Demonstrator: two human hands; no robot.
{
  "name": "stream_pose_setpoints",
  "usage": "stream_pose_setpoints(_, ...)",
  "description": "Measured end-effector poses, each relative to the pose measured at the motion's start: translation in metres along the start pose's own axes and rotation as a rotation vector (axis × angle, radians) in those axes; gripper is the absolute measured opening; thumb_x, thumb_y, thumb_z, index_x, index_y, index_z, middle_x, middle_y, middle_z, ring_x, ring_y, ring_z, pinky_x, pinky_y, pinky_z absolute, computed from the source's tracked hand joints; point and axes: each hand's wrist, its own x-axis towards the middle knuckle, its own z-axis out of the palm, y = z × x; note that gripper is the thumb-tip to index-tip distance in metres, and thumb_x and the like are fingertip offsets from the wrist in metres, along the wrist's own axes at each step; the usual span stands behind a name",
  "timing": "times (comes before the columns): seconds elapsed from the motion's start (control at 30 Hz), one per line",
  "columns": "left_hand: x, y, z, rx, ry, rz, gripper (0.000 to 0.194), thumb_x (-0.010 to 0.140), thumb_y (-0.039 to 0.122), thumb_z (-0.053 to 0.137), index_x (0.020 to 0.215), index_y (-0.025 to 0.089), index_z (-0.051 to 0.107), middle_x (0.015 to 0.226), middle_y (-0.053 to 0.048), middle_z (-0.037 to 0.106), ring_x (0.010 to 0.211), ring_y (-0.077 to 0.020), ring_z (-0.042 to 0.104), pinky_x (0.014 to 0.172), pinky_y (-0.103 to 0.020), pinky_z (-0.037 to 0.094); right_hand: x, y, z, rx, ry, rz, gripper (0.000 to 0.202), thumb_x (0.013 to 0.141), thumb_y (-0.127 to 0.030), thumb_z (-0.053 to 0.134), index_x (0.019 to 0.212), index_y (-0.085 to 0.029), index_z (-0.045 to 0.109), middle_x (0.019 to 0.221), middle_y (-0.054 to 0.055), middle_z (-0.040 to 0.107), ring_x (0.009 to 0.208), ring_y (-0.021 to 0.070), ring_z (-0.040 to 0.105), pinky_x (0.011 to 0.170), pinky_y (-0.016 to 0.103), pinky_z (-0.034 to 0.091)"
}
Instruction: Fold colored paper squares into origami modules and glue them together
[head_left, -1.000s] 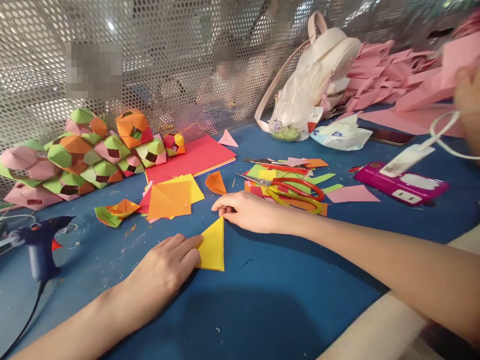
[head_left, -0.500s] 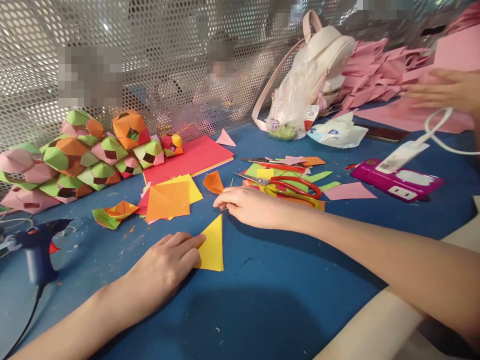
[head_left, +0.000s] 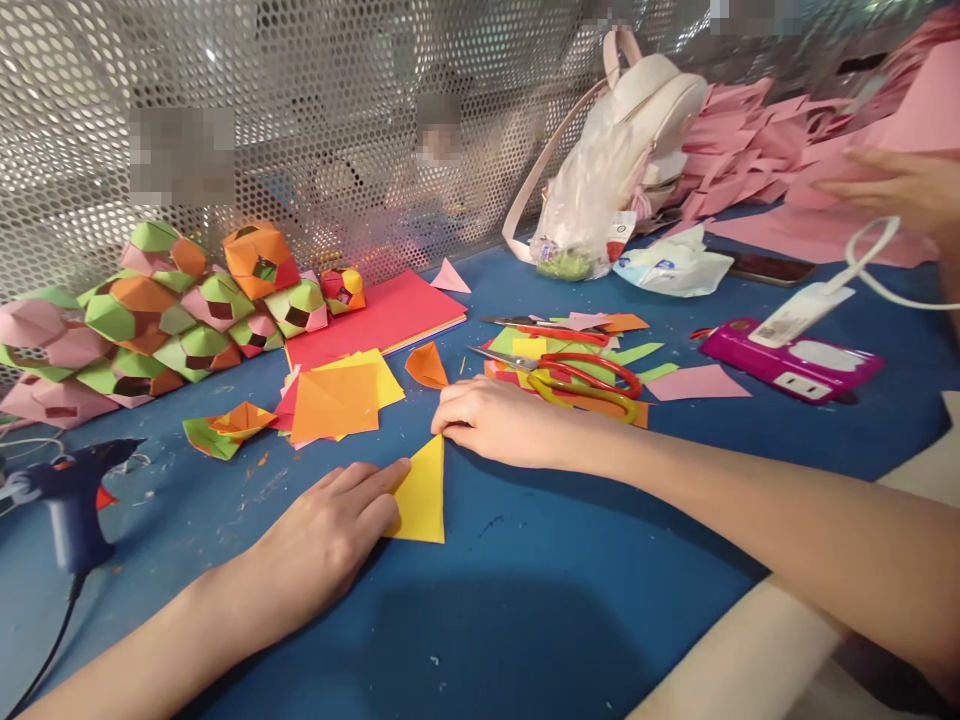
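Note:
A folded sheet of yellow paper (head_left: 424, 495) lies on the blue table, one straight edge along its right side. My left hand (head_left: 337, 525) holds the sheet down from the left, fingers pressed together on it. At its upper corner is my right hand (head_left: 487, 422), fingers closed in a pinch; the fingertips partly hide that corner. Just beyond the right hand sits a small folded orange piece (head_left: 427, 366). Scissors with red handles (head_left: 592, 368) and a yellow-handled pair (head_left: 589, 400) lie on paper scraps behind the right wrist.
Stacked paper squares (head_left: 336, 402) lie ahead of red sheets (head_left: 375, 315). Folded paper balls (head_left: 135, 312) line the mesh partition at left, with a glue gun (head_left: 79, 510) nearer. A purple power strip (head_left: 795, 360), white backpack (head_left: 645, 110) and another person's hand (head_left: 900, 190) are at right.
My right hand has come down slightly onto the yellow paper's upper corner. My left hand stays on the paper. The other person's hand at right has shifted a little.

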Motion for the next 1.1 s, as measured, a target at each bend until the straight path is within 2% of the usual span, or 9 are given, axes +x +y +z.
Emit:
stream_pose_setpoints(0.2, 0.003, -0.001, -0.003, -0.037, 0.034, 0.005, 0.022, 0.09, 0.009, 0.034, 0.079, 0.016, 0.052, 0.128, -0.015, 0.055, 0.103, -0.0233, 0.054, 0.079, -0.039, 0.051, -0.002, 0.001, 0.0, -0.117, 0.006, -0.108, 0.029, 0.084, -0.006, 0.05, 0.096, -0.022, 0.07, 0.088, 0.003, 0.065, 0.084, 0.0184, 0.056, 0.078, 0.034, 0.041)
stream_pose_setpoints(0.3, 0.004, 0.0, -0.003, -0.041, 0.026, 0.001, 0.021, 0.09, 0.008, 0.035, 0.08, 0.016, 0.052, 0.129, -0.015, 0.054, 0.104, -0.023, 0.054, 0.08, -0.038, 0.051, -0.003, 0.0, -0.005, -0.176, -0.051, -0.157, 0.031, 0.084, -0.005, 0.049, 0.097, -0.023, 0.07, 0.083, 0.003, 0.063, 0.082, 0.0178, 0.054, 0.076, 0.032, 0.039)
stream_pose_setpoints(0.5, 0.003, -0.002, 0.0, -0.029, 0.017, 0.005, 0.021, 0.091, 0.009, 0.034, 0.083, 0.015, 0.053, 0.131, -0.015, 0.052, 0.107, -0.0236, 0.053, 0.084, -0.04, 0.05, -0.009, -0.011, -0.018, -0.369, -0.19, -0.214, 0.032, 0.082, 0.0, 0.048, 0.097, -0.019, 0.069, 0.088, 0.004, 0.062, 0.078, 0.0172, 0.051, 0.073, 0.032, 0.035)
stream_pose_setpoints(0.67, 0.002, -0.002, -0.001, -0.052, 0.014, 0.01, 0.02, 0.092, 0.01, 0.034, 0.093, 0.015, 0.053, 0.132, -0.015, 0.051, 0.109, -0.0238, 0.051, 0.085, -0.039, 0.05, -0.015, -0.018, -0.013, -0.494, -0.146, -0.266, 0.022, 0.084, -0.005, 0.047, 0.081, -0.015, 0.067, 0.081, 0.005, 0.058, 0.075, 0.0184, 0.049, 0.074, 0.034, 0.032)
stream_pose_setpoints(0.77, 0.001, -0.003, -0.002, -0.065, 0.007, 0.043, 0.021, 0.091, 0.01, 0.035, 0.1, 0.015, 0.054, 0.133, -0.015, 0.051, 0.11, -0.0239, 0.05, 0.087, -0.039, 0.049, -0.017, -0.018, -0.009, -0.524, -0.123, -0.29, 0.02, 0.084, -0.007, 0.049, 0.079, -0.014, 0.067, 0.081, 0.006, 0.058, 0.076, 0.0195, 0.049, 0.075, 0.035, 0.031)
stream_pose_setpoints(1.1, 0.002, -0.004, -0.001, -0.074, 0.012, 0.075, 0.019, 0.091, 0.01, 0.037, 0.087, 0.015, 0.055, 0.133, -0.015, 0.051, 0.11, -0.0244, 0.05, 0.087, -0.039, 0.048, -0.018, -0.014, -0.007, -0.524, -0.146, -0.288, 0.017, 0.085, -0.01, 0.049, 0.086, -0.014, 0.066, 0.085, 0.006, 0.055, 0.078, 0.0191, 0.047, 0.074, 0.034, 0.03)
